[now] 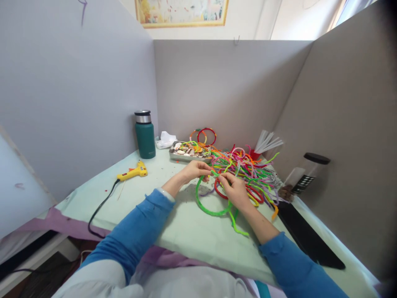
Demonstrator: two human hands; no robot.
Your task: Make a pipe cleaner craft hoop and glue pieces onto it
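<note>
My left hand (196,170) and my right hand (236,189) meet over the pale green table (186,231), both pinched on a bright green pipe cleaner (211,209) bent into a ring. The ring curves down between my wrists, and a loose green tail trails toward me. Just beyond my fingers lies a tangled heap of coloured pipe cleaners (248,169), with a red ring under my right hand.
A yellow glue gun (134,171) with a black cord lies at the left. A teal flask (144,134), a metal tray of shells (190,151), two wrapped rings (205,135), a jar (305,174) and a black slab (307,236) stand around. Grey partitions enclose the table.
</note>
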